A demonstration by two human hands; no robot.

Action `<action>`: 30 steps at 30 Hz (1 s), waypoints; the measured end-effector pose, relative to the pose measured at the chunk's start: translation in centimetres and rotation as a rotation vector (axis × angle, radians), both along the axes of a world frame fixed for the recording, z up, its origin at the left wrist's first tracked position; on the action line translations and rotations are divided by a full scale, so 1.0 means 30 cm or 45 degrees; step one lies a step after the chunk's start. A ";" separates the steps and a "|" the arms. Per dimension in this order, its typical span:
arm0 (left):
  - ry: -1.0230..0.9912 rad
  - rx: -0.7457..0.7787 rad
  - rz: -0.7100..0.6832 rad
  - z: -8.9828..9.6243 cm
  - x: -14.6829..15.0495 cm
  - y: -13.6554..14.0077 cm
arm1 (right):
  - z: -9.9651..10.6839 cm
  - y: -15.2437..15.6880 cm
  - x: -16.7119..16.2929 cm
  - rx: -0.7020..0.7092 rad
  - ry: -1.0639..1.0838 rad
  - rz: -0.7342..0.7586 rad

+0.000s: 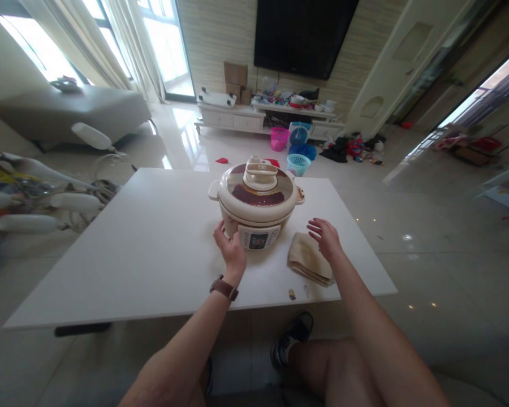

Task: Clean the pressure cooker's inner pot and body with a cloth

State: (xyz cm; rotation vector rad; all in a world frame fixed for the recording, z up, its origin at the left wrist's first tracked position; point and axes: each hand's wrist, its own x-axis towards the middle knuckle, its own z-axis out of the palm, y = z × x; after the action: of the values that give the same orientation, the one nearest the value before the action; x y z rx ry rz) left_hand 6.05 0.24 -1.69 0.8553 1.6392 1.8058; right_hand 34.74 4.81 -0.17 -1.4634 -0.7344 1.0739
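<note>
A cream electric pressure cooker [258, 212] stands upright on the white table [161, 243], its lid with a reddish-brown top on and its control panel facing me. My left hand [231, 249] rests against the cooker's lower left front, fingers spread along its side and nothing held in them. To the right of the cooker, my right hand [326, 237] hovers with fingers stretched out, holding nothing. Just under it lies a folded beige cloth [307, 260]. Two small stickers, one like a yellow cartoon figure [292, 294], sit near the table's front edge.
Beyond the table are a pink basket [279, 138], a light blue basket [298, 164] and a cluttered white TV cabinet [233, 120]. On the left are a covered grey piece of furniture [80, 110] and a tangle of white-ended fixtures [29, 224].
</note>
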 end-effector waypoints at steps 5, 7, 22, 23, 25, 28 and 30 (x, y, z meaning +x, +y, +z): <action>0.106 -0.190 -0.170 0.003 0.098 -0.143 | 0.144 0.177 -0.109 -0.074 0.330 0.055; 0.098 -0.219 -0.313 0.008 0.118 -0.184 | 0.176 0.220 -0.131 -0.112 0.321 0.074; 0.034 -0.279 -0.735 -0.011 0.159 -0.203 | 0.200 0.223 -0.194 -0.109 0.350 -0.083; 0.036 -0.283 -0.726 -0.009 0.163 -0.202 | 0.204 0.211 -0.201 -0.104 0.365 -0.091; 0.030 -0.281 -0.695 -0.008 0.164 -0.194 | 0.210 0.179 -0.213 -0.091 0.406 -0.101; 0.017 -0.251 -0.622 -0.020 0.143 -0.162 | 0.213 0.116 -0.236 -0.061 0.477 -0.120; 0.012 -0.225 -0.561 -0.031 0.109 -0.127 | 0.207 0.067 -0.263 -0.037 0.512 -0.147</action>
State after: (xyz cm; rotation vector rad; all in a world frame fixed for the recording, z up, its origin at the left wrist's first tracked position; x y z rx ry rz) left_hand 9.33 -3.57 -2.61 1.0469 1.4501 1.3370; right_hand 26.86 6.82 6.04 -1.2435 -0.3463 1.2426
